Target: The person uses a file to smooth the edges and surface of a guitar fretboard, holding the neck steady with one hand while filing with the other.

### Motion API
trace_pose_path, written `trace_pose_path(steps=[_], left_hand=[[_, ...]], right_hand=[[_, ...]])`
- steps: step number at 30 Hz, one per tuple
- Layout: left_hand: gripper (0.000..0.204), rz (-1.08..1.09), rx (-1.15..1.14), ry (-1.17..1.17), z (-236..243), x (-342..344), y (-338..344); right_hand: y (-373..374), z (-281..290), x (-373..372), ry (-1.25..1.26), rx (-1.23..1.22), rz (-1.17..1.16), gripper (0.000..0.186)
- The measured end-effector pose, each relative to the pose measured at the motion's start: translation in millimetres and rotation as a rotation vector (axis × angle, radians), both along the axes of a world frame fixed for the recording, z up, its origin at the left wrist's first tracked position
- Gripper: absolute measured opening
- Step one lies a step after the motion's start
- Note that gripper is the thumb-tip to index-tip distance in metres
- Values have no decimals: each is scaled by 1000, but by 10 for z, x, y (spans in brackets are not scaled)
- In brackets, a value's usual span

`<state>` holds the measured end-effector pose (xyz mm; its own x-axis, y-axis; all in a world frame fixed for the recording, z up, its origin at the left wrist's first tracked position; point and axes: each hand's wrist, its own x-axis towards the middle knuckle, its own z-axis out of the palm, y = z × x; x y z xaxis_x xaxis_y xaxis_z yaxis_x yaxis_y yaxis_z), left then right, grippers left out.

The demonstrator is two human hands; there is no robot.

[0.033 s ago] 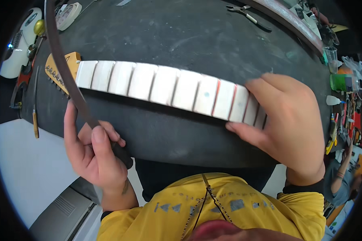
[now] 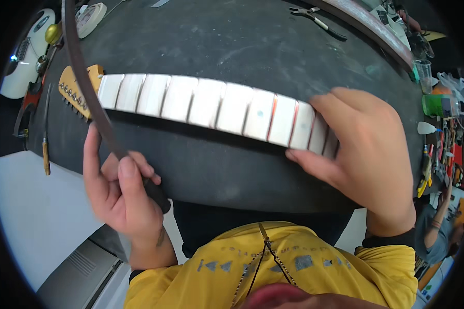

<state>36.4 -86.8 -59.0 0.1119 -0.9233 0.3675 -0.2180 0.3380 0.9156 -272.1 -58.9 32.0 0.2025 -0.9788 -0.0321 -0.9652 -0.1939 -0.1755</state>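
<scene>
A guitar neck [image 2: 206, 105] lies slantwise over the dark bench, its fingerboard masked with white strips between the frets. Two of the fret lines near the right end are edged in red. The tan headstock [image 2: 94, 77] with metal tuners is at the left. My right hand [image 2: 371, 144] is closed round the right end, thumb on the near edge and fingers over the far edge, hiding that end. In my left hand [image 2: 129, 198] is a long, dark, flat file [image 2: 80, 67] by its black handle, pinched by the thumb. The file stands up and passes in front of the headstock.
Pliers [image 2: 319, 23] lie at the back right of the bench [image 2: 216, 177]. A wooden-handled tool [image 2: 46, 154] and a white guitar body [image 2: 23, 56] are at the left. Clear cups [image 2: 424, 74], a green container [image 2: 435, 105] and many tools line the right, where another person [image 2: 435, 232] sits.
The guitar neck has shifted slightly left and away from me, with my right hand moving along. The file's upper end has swung slightly right.
</scene>
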Motion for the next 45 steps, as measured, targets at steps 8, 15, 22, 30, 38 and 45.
trace_pose_path(steps=[8,15,22,30,38,45], left_hand=[[52,-124,103,16,110,8,42],[49,-326,192,-357,343,143,1052],[49,-359,220,-431,363,82,1364],[49,-335,483,-276,581,-593,343],[51,-251,310,-489,330,82,1441],[47,-300,436,-451,745,-693,251]], right_hand=[[-89,-291,142,-57,-330,40,45],[-227,-435,328,-123,-375,36,53],[-221,-569,359,-119,-486,22,55],[-234,-647,333,-156,-525,39,56],[-198,-716,380,-195,-525,54,56],[-233,-696,312,-185,-556,65,56]])
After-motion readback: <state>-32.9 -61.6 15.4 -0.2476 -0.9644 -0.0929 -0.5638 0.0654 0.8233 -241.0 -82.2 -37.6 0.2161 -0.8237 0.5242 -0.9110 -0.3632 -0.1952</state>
